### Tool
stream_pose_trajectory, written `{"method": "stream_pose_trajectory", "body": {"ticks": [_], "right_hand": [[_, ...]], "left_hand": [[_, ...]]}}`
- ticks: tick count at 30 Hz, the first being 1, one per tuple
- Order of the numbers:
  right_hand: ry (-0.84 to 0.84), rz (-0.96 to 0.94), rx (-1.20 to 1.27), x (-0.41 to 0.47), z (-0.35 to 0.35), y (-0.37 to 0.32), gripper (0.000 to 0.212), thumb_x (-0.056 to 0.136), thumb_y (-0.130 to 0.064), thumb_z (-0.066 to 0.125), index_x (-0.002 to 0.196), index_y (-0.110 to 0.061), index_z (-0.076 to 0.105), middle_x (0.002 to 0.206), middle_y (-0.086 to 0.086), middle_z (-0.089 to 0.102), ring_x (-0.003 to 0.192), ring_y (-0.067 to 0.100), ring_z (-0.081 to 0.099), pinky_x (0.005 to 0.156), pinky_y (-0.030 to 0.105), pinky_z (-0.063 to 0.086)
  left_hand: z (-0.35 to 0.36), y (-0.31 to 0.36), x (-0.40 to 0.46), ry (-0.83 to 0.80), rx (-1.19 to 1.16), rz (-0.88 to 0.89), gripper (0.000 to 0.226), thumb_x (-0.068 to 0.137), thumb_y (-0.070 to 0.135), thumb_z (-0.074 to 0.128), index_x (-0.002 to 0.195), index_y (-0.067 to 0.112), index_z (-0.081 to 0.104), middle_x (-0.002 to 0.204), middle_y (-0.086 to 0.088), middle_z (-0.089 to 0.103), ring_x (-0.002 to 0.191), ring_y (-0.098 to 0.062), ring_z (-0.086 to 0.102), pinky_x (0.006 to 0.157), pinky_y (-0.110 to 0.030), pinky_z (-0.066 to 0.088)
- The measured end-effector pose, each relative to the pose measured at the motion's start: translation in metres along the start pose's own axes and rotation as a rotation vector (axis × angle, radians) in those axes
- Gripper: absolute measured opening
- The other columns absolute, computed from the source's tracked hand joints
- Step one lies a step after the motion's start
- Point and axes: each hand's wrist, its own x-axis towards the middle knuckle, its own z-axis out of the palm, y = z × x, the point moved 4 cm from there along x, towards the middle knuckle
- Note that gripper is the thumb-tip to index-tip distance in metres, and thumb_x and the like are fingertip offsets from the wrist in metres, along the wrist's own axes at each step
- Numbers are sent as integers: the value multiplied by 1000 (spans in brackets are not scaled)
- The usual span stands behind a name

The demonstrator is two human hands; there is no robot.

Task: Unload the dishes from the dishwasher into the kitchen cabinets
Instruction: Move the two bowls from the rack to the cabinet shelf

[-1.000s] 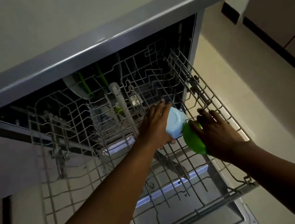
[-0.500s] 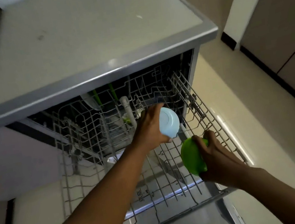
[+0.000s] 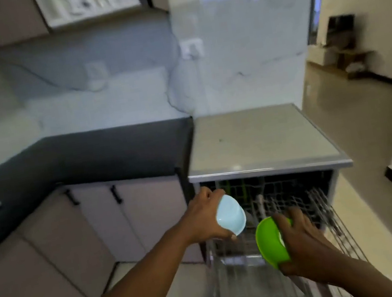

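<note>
Wall (image 3: 109, 103): pale marbled backsplash, socket plate (image 3: 191, 48) mounted upon it above the dishwasher; heavily blurred.
Countertop (image 3: 82, 159): dark, L-shaped, running left of the dishwasher.
Lower cabinets (image 3: 134, 218): pale doors beneath the countertop, two dark handles near the top edges.
Dishwasher (image 3: 258, 138): light flat top, open at the front, dark interior; something green inside, too blurred to identify.
Rack (image 3: 330, 214): wire, pulled out in front of the dishwasher, motion-blurred.
Left hand (image 3: 206, 216): wrapped around the blue bowl, fingers over the top and thumb below, held above the left edge of the rack.
Right hand (image 3: 301, 239): clamped on the green bowl, fingers spread over its back, above the rack.
Green bowl (image 3: 269, 242): tilted on edge, opening facing left.
Blue bowl (image 3: 230, 215): light blue, tilted, up and left of the green bowl, close but not touching.
</note>
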Motion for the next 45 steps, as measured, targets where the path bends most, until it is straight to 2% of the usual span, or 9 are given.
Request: {"method": "stream_pose_trajectory", "body": {"ticks": [2, 6, 13, 18, 21, 25, 31, 38, 45], "right_hand": [[60, -82, -32, 1, -36, -38, 119, 48, -63, 53, 151, -20, 13, 139, 13, 21, 124, 35, 39, 97, 33, 41], [192, -206, -65, 15, -103, -114, 115, 56, -59, 63, 150, -19, 11, 135, 9, 24, 121, 32, 41, 94, 33, 42], [329, -337, 85, 80, -170, -230, 101, 49, -58, 59, 138, -23, 26, 123, -1, 31, 110, 25, 49, 90, 35, 48], [466, -414, 223, 154, -218, -299, 89, 50, -50, 69, 129, -29, 33, 117, -10, 32, 103, 13, 50, 85, 29, 48], [544, -408, 277, 202, -251, -329, 90, 52, -47, 72, 131, -26, 34, 118, -9, 32, 107, 11, 48, 91, 25, 45], [622, -357, 368, 257, -294, -361, 87, 61, -32, 83, 132, -29, 33, 122, -7, 32, 107, 9, 48, 89, 22, 44], [660, -325, 406, 326, -358, -395, 80, 68, -30, 83, 132, -30, 36, 126, 0, 37, 113, 15, 47, 87, 25, 41], [805, -308, 449, 446, -423, -406, 77, 68, -32, 83, 127, -24, 35, 128, 4, 41, 110, 22, 49, 87, 36, 49], [825, -249, 379, 604, -497, -383, 74, 68, -35, 83, 125, -19, 38, 122, 11, 46, 102, 27, 52, 72, 32, 49]], "left_hand": [[-50, -8, -29, 68, 13, -35, 103, 53, 56, 83, 138, 29, 33, 128, -1, 34, 119, -25, 41, 101, -36, 40], [-142, -35, -72, 200, -14, -76, 101, 53, 62, 81, 136, 33, 30, 127, 1, 33, 117, -23, 43, 97, -39, 45], [-278, -95, -96, 370, -71, -50, 102, 57, 53, 84, 140, 33, 27, 132, 7, 30, 119, -15, 39, 99, -30, 40], [-367, -172, -82, 402, -35, 14, 104, 56, 60, 81, 140, 38, 24, 132, 16, 28, 119, -10, 38, 98, -28, 43], [-410, -222, -59, 359, -9, 38, 102, 57, 61, 80, 138, 40, 22, 132, 18, 27, 119, -9, 38, 97, -29, 46], [-458, -275, -21, 345, -26, 113, 100, 58, 61, 80, 137, 41, 22, 134, 17, 26, 121, -10, 39, 99, -31, 47], [-512, -306, 25, 410, -30, 225, 92, 63, 53, 81, 135, 41, 24, 134, 15, 27, 116, -9, 40, 88, -17, 46], [-565, -339, 100, 439, -35, 278, 91, 62, 53, 82, 134, 40, 26, 131, 18, 30, 117, -10, 42, 91, -24, 52], [-630, -355, 212, 574, 17, 330, 94, 56, 62, 81, 132, 40, 32, 130, 19, 36, 114, -4, 45, 93, -28, 49]]}}
